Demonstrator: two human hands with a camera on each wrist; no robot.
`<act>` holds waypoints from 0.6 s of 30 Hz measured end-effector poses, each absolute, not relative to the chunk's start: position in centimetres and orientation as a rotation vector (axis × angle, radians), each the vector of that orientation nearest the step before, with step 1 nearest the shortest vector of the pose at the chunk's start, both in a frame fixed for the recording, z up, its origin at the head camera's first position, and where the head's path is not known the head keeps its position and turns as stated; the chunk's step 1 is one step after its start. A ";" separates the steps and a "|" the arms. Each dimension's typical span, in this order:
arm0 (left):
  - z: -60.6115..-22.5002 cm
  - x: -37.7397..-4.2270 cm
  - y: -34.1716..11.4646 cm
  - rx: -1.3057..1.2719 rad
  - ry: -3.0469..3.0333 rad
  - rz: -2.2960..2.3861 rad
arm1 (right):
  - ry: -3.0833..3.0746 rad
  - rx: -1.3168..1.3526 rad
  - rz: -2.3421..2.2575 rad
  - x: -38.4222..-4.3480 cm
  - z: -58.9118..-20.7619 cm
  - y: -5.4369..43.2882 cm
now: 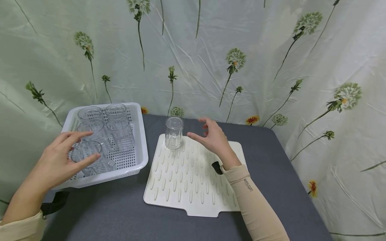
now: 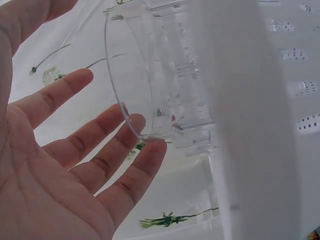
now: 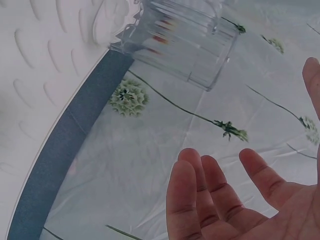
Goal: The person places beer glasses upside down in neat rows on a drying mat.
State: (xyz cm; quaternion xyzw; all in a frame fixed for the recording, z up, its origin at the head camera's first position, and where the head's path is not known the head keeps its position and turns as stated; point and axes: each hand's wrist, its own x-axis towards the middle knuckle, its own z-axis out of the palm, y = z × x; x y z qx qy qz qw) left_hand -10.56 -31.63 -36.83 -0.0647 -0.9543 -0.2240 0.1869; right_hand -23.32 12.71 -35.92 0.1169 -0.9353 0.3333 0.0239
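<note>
My left hand (image 1: 61, 159) hovers at the near left of a white plastic basket (image 1: 141, 147), thumb and fingers spread around the rim of a clear glass (image 1: 93, 147). In the left wrist view its fingertips come right at the rim of a clear glass (image 2: 127, 70). Several other clear glasses (image 1: 119, 125) stand in the basket. One clear glass (image 1: 174, 134) stands at the far left corner of a white ridged drying mat (image 1: 181, 187). To the right of that glass my right hand (image 1: 212, 137) hangs over the mat's far edge, fingers apart and holding nothing.
A dark grey cloth (image 1: 114, 214) covers the table under the basket and mat. Behind and to the right hangs a pale curtain (image 1: 193, 67) printed with dandelions. The mat's front edge has a small projecting lip (image 1: 202, 212).
</note>
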 end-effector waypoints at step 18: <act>-37.9 -11.0 -32.0 -0.160 -2.755 -0.634 | -2.874 0.391 1.057 -21.4 -35.6 13.6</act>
